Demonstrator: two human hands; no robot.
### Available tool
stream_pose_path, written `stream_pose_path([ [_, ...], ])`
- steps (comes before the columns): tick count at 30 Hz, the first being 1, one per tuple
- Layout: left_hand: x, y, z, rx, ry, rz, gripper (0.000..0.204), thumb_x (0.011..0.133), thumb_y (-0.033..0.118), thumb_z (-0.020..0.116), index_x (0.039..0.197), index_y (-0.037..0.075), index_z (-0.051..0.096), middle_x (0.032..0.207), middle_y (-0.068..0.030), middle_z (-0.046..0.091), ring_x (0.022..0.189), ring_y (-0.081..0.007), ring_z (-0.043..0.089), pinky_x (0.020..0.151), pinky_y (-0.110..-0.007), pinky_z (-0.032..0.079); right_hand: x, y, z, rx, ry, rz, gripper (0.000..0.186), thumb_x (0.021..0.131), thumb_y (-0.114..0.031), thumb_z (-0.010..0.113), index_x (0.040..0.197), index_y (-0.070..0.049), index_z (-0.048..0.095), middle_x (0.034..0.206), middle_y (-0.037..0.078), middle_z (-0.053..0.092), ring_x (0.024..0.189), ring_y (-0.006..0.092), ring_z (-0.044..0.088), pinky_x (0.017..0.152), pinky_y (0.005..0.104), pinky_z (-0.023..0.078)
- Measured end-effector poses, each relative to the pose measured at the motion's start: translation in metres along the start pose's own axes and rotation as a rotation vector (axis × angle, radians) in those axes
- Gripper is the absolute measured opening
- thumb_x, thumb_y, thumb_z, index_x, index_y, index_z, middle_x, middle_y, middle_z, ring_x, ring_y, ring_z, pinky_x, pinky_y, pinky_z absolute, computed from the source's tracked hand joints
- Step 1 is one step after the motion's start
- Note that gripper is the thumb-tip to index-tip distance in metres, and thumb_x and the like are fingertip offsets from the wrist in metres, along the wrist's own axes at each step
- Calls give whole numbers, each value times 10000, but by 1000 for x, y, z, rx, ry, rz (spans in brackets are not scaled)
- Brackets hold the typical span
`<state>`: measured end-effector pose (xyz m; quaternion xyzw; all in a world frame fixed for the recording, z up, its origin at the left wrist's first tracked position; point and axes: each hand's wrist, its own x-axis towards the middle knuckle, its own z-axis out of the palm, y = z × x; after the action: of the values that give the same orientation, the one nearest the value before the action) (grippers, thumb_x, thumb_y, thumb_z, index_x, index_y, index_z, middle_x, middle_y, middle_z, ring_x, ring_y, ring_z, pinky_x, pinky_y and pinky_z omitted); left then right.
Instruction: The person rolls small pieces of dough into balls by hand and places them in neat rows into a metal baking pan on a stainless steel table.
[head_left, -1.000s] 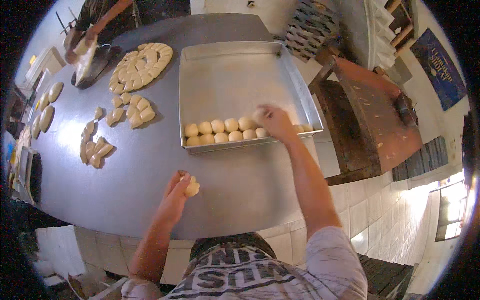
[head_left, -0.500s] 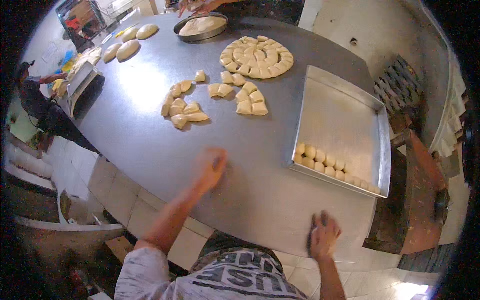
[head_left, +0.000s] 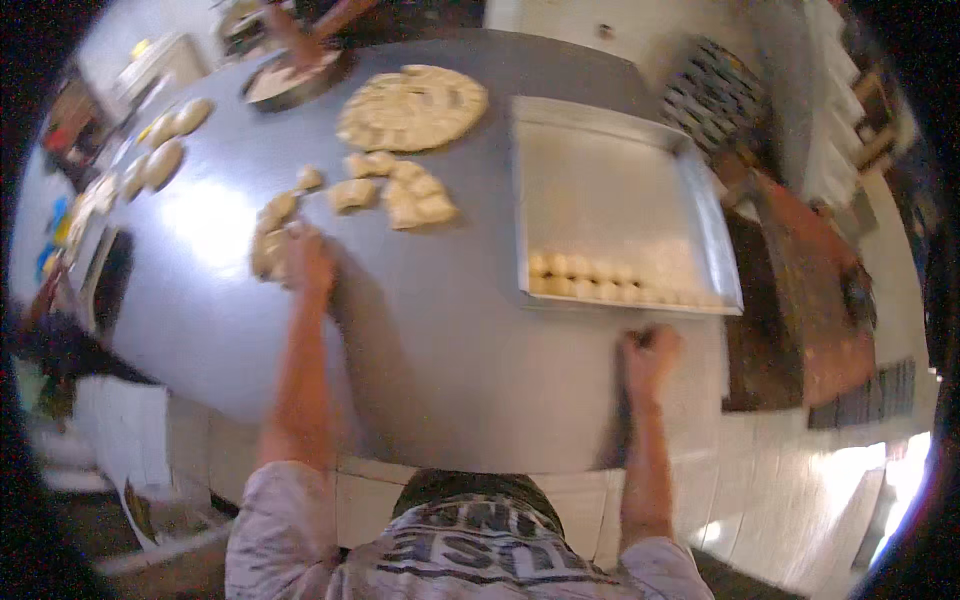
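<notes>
My left hand [head_left: 310, 258] reaches out over the metal table and touches the right side of a cluster of cut dough pieces [head_left: 270, 240]; motion smears its fingers. My right hand [head_left: 652, 352] hovers low by the front edge of a square metal tray [head_left: 615, 205], its fingers curled closed, and whatever they hold is hidden. Small round dough balls [head_left: 590, 280] sit in rows along the tray's near side. Between the left cluster and the tray lie more cut dough pieces [head_left: 415, 195]. Behind them rests a large flat dough round [head_left: 412, 108], cut into segments.
Several smooth dough lumps [head_left: 163, 163] lie at the far left of the table. Another person's arms [head_left: 300, 40] reach into a round pan [head_left: 280, 98] at the back. Right of the table stands a reddish-brown piece of furniture [head_left: 815, 270].
My left hand has moved forward and left to the cut dough pieces. My right hand has moved forward toward the tray, fingers curled. The whole view has turned, shifting the table's contents leftward.
</notes>
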<state>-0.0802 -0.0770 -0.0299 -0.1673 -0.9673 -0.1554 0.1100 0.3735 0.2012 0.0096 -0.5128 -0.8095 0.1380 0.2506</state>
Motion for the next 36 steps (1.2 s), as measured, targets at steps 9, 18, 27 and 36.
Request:
stream_pose_path([
  [9, -151, 114, -123, -597, -541, 169, 266, 921, 169, 469, 1106, 17, 585, 918, -138, 644, 864, -229, 607, 802, -368, 458, 2, 52, -30, -7, 96, -209, 145, 688, -74, 630, 770, -56, 512, 846, 140, 525, 849, 321, 500, 765, 428, 405],
  [18, -204, 200, -119, -1177, -682, 251, 140, 923, 182, 502, 856, 60, 515, 847, -22, 566, 750, -108, 524, 673, -248, 439, 25, 82, -32, -1, 8, -148, 249, 688, -128, 640, 875, -7, 527, 986, 169, 543, 992, 352, 478, 852, 426, 415],
  [27, -218, 133, -95, -1239, -501, -340, 173, 923, 251, 528, 877, 97, 465, 770, 16, 457, 668, -93, 451, 621, -242, 413, 79, 56, -87, 735, -136, -41, 309, 750, -113, 615, 1039, -11, 574, 830, 133, 609, 736, 223, 596, 718, 322, 476],
  [36, -234, 191, -107, -1924, -1019, -213, 567, 978, 449, 240, 1379, 56, 325, 1297, -127, 445, 1156, -179, 449, 966, -342, 390, 65, -45, -58, 626, -166, -192, 290, 851, -110, 578, 1124, -13, 589, 1034, 121, 643, 909, 197, 612, 835, 329, 467],
])
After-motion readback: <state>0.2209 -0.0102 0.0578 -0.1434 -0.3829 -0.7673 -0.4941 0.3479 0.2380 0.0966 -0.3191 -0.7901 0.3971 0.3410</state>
